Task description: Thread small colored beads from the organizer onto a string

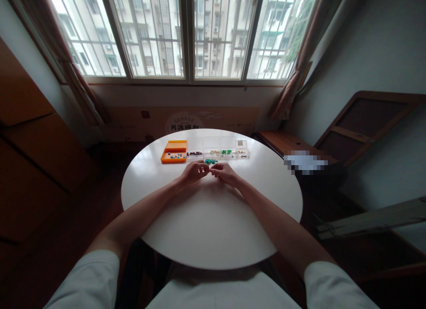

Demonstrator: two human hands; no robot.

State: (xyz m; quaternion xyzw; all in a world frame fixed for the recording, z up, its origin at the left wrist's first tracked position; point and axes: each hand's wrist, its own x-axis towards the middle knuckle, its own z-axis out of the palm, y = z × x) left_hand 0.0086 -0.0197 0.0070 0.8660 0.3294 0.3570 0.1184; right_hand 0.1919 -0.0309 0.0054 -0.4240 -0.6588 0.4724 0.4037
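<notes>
Two bare hands meet over a round white table (209, 229) beneath a barred window. The left hand (193, 172) and right hand (226, 172) curl inward, tips nearly touching; whether the fingers of either are clamped on a piece cannot be told at this size. Just beyond them, at 12 o'clock, lies a small heap of blue and green pieces (211, 161). An orange box (174, 161) stands at 10 o'clock, blue bits inside; from its side, a row of clear compartments (219, 158) runs round to 2 o'clock, with dark, pale and green contents. The far rim curves behind the row. Room is widest toward 6 o'clock, where white tabletop stretches between the forearms (159, 201) to the near edge; the rims at 9 and 3 lie well apart from the hands.
</notes>
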